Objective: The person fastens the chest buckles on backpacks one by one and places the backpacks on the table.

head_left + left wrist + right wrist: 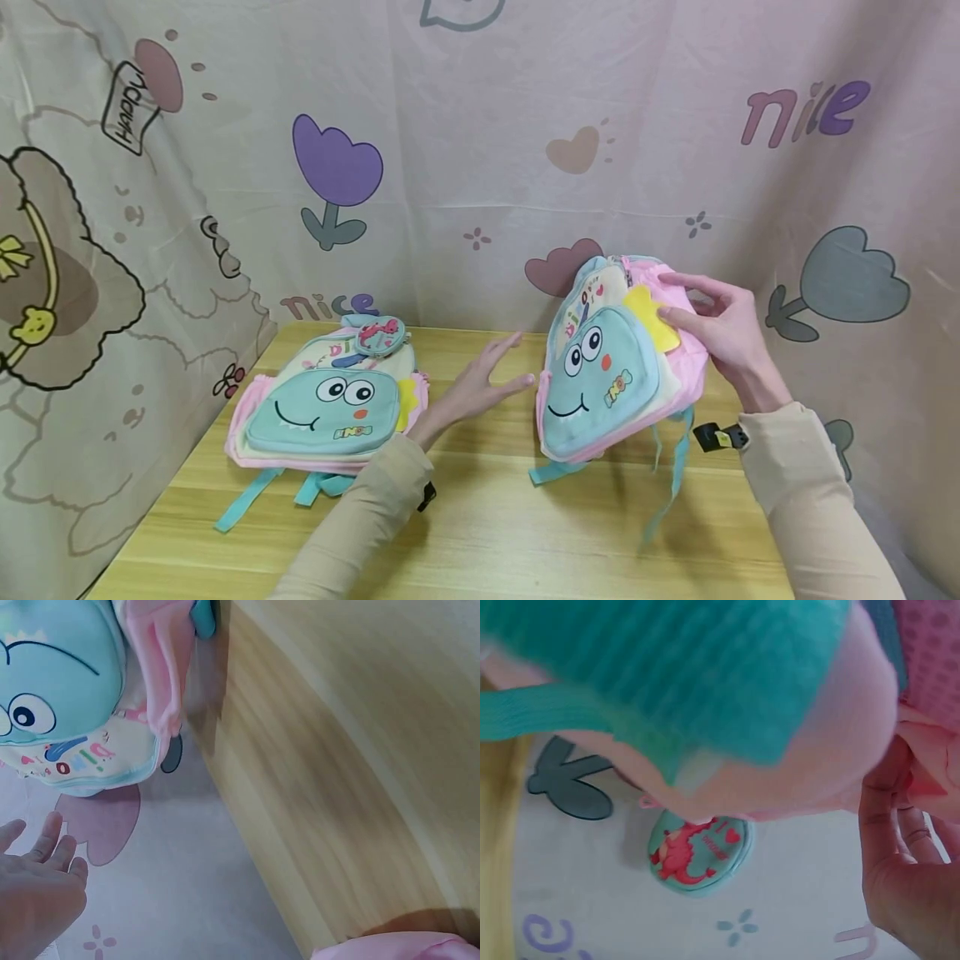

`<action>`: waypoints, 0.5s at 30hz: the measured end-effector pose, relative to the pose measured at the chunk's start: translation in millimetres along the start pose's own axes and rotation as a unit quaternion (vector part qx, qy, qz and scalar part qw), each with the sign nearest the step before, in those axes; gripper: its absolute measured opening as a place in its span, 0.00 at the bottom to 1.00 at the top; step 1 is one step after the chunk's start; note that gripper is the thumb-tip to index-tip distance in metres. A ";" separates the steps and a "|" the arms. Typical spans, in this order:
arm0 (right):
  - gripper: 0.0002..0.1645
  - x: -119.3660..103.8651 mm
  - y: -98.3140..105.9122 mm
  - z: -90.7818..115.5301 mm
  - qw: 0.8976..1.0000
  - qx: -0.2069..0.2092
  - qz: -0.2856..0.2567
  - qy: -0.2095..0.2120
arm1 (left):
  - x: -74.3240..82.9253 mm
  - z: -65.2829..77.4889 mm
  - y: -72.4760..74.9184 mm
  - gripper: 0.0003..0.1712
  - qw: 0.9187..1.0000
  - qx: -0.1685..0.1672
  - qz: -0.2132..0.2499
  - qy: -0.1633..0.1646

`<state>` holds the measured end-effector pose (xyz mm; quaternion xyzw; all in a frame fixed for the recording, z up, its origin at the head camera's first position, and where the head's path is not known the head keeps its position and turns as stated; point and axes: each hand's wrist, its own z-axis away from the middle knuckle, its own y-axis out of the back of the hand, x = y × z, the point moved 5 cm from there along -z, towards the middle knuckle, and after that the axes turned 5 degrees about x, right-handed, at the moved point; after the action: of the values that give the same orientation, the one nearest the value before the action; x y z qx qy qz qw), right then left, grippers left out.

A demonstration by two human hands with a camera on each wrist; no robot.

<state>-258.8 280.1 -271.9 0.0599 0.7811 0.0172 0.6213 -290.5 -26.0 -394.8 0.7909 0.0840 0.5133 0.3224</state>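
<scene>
A child's backpack (pixel 600 375) in pink, white and mint, with a cartoon face on its front pocket, stands tilted at the right, its lower left corner low over the table. My right hand (pixel 723 325) grips its pink side near the top; in the right wrist view the fingers pinch the pink fabric (pixel 922 757). A round mint pouch (pixel 700 851) with a red dinosaur shows below that backpack there. Between the two bags my left hand (pixel 480 387) is held with fingers extended, holding nothing. A matching backpack (pixel 322 408) lies face up at the left.
Both bags are on a wooden table (pixel 480 542). Teal straps (pixel 678 467) dangle from the right backpack, and another strap (pixel 247 500) trails from the left one. A printed curtain (pixel 465 167) hangs behind the table and along its left side.
</scene>
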 end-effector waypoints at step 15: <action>0.28 -3.3 -35.8 -12.5 0.987 -0.013 0.161 0.006 | 13.0 -6.2 3.9 0.44 0.999 0.009 0.045 -0.012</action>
<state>-272.9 244.8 -269.5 0.1768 0.7646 0.1275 0.6066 -290.6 -20.4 -381.1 0.8028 0.0491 0.5172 0.2925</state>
